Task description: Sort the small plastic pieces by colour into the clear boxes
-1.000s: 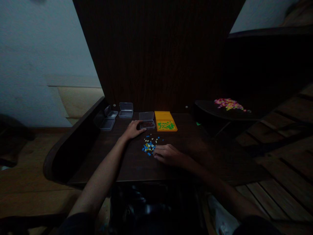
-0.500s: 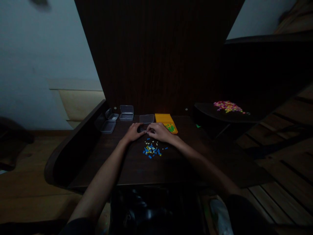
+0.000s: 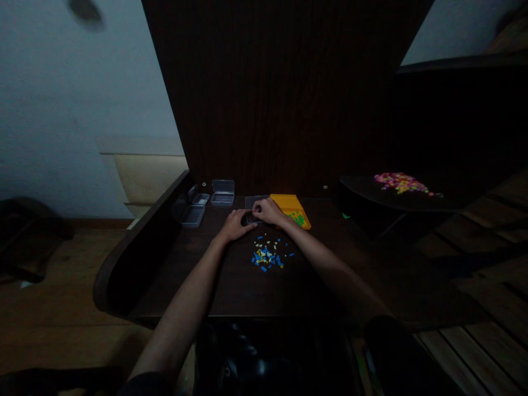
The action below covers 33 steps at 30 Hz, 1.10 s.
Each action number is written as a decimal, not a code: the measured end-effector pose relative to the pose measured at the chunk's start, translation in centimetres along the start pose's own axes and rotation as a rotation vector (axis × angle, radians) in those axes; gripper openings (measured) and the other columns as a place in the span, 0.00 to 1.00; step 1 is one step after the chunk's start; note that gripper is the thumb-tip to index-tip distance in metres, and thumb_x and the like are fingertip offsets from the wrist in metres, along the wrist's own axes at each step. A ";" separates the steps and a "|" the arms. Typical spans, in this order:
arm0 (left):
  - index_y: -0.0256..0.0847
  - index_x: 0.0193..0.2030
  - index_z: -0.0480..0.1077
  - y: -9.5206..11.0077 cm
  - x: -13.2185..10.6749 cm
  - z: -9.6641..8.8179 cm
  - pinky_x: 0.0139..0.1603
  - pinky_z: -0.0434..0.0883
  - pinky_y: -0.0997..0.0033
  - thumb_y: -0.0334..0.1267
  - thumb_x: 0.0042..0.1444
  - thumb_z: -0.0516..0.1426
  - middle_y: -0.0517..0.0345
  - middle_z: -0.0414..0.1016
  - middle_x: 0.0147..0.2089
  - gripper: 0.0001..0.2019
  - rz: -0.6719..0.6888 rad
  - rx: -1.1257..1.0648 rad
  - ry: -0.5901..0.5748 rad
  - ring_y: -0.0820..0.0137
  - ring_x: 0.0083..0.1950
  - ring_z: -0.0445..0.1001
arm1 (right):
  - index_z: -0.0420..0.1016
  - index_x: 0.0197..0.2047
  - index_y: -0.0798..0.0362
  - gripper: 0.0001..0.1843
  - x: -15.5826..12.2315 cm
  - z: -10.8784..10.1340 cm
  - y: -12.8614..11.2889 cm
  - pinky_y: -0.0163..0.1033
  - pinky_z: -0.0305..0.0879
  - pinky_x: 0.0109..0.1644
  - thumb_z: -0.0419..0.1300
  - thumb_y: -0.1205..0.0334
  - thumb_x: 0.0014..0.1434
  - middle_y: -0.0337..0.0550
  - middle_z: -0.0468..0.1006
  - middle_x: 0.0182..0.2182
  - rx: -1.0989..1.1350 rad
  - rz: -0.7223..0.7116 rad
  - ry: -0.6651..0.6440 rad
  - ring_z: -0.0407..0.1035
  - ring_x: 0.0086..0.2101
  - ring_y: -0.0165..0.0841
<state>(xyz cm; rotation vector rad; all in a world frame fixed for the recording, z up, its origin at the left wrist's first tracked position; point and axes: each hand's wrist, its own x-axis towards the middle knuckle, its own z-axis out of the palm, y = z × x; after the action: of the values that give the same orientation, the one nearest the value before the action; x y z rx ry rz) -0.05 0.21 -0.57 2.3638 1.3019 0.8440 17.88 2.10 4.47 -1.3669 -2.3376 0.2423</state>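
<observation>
A clear plastic box (image 3: 256, 199) with its lid raised stands on the dark desk, its lower part largely covered by my hands. My left hand (image 3: 237, 225) grips the box at its near left corner, thumb in front and fingers at the side. Over the box, the fingers of my right hand (image 3: 268, 211) are pinched together; whatever they hold is too small to make out. Just in front of the hands lies a scattered pile of small blue, white and yellow pieces (image 3: 266, 257). Right beside my right hand is an open yellow case (image 3: 284, 201) with green pieces (image 3: 297, 218) in it.
More clear boxes stand at the back left, one open box (image 3: 223, 193) and a shallow tray (image 3: 193, 216) among them. A curved side panel (image 3: 136, 247) bounds the desk's left. Pink and yellow beads (image 3: 400, 182) lie on a raised shelf (image 3: 363, 190) at right.
The whole view has shifted, so things appear farther right. My right hand has lifted slightly away from my left thumb, over the box. My left hand stays at the box.
</observation>
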 end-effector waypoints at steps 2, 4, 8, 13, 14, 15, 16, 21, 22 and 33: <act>0.39 0.58 0.67 0.0 0.0 0.0 0.62 0.64 0.53 0.50 0.56 0.61 0.48 0.71 0.57 0.27 0.000 0.000 -0.003 0.55 0.59 0.66 | 0.81 0.35 0.58 0.07 0.0 0.1 0.1 0.29 0.61 0.33 0.63 0.76 0.54 0.41 0.80 0.30 -0.012 0.015 -0.023 0.74 0.32 0.32; 0.40 0.58 0.67 -0.1 0.0 0.0 0.62 0.64 0.53 0.50 0.56 0.61 0.49 0.71 0.57 0.26 0.003 0.001 -0.003 0.55 0.59 0.67 | 0.81 0.36 0.57 0.08 -0.1 0.2 0.1 0.29 0.61 0.33 0.63 0.76 0.53 0.41 0.80 0.30 -0.029 0.029 -0.045 0.74 0.32 0.32; 0.41 0.58 0.67 -0.2 0.1 0.1 0.62 0.63 0.53 0.49 0.56 0.61 0.49 0.71 0.57 0.26 0.000 0.003 -0.005 0.55 0.59 0.67 | 0.81 0.36 0.56 0.08 -0.3 0.1 -0.1 0.29 0.61 0.33 0.64 0.75 0.54 0.41 0.80 0.31 -0.062 0.063 -0.084 0.74 0.33 0.32; 0.41 0.58 0.67 -0.2 0.1 0.1 0.63 0.63 0.54 0.50 0.55 0.61 0.50 0.71 0.57 0.26 -0.006 -0.003 -0.004 0.55 0.59 0.66 | 0.82 0.39 0.54 0.08 -0.4 0.1 -0.3 0.29 0.61 0.34 0.64 0.71 0.56 0.41 0.81 0.34 -0.112 0.076 -0.113 0.74 0.36 0.33; 0.41 0.58 0.67 -0.3 0.1 0.1 0.63 0.63 0.54 0.50 0.55 0.61 0.50 0.71 0.56 0.26 -0.004 -0.001 -0.003 0.55 0.59 0.66 | 0.82 0.40 0.54 0.08 -0.4 0.1 -0.3 0.30 0.62 0.35 0.64 0.70 0.57 0.42 0.81 0.35 -0.132 0.078 -0.114 0.74 0.37 0.34; 0.41 0.58 0.67 -0.3 0.1 0.1 0.63 0.62 0.54 0.50 0.55 0.61 0.50 0.71 0.56 0.26 -0.001 0.002 -0.005 0.55 0.59 0.66 | 0.82 0.40 0.53 0.08 -0.4 0.1 -0.4 0.30 0.62 0.35 0.64 0.69 0.57 0.43 0.81 0.35 -0.153 0.080 -0.113 0.74 0.38 0.35; 0.41 0.58 0.67 -0.3 0.1 0.1 0.63 0.62 0.53 0.50 0.55 0.61 0.49 0.71 0.56 0.26 0.002 0.006 -0.008 0.55 0.59 0.66 | 0.82 0.41 0.53 0.08 -0.5 0.0 -0.4 0.31 0.62 0.36 0.63 0.68 0.58 0.44 0.81 0.36 -0.172 0.080 -0.109 0.74 0.38 0.36; 0.40 0.59 0.66 -0.4 0.1 0.1 0.63 0.61 0.51 0.50 0.56 0.61 0.49 0.71 0.57 0.27 -0.005 0.003 -0.011 0.54 0.60 0.66 | 0.83 0.40 0.53 0.07 -1.0 -0.4 -0.3 0.34 0.64 0.37 0.63 0.66 0.59 0.47 0.79 0.39 -0.237 0.058 -0.077 0.73 0.39 0.39; 0.41 0.59 0.66 -0.3 0.1 0.1 0.63 0.62 0.52 0.51 0.56 0.61 0.49 0.71 0.57 0.27 -0.008 0.000 -0.009 0.54 0.60 0.66 | 0.83 0.39 0.53 0.07 -1.1 -0.5 -0.3 0.34 0.64 0.37 0.63 0.66 0.59 0.47 0.79 0.39 -0.244 0.053 -0.075 0.73 0.40 0.40; 0.40 0.58 0.67 -0.4 0.1 0.1 0.63 0.63 0.54 0.51 0.55 0.61 0.48 0.71 0.57 0.27 0.008 -0.003 0.004 0.55 0.60 0.67 | 0.78 0.33 0.57 0.04 -5.1 -2.4 -0.2 0.33 0.53 0.31 0.64 0.66 0.60 0.43 0.74 0.33 -0.167 -0.104 -0.062 0.67 0.33 0.32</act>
<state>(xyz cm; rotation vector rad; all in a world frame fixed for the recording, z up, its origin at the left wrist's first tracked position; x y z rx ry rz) -0.24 0.53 -0.85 2.3680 1.2932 0.8523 20.98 -2.56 5.30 -1.3243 -2.5208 0.0610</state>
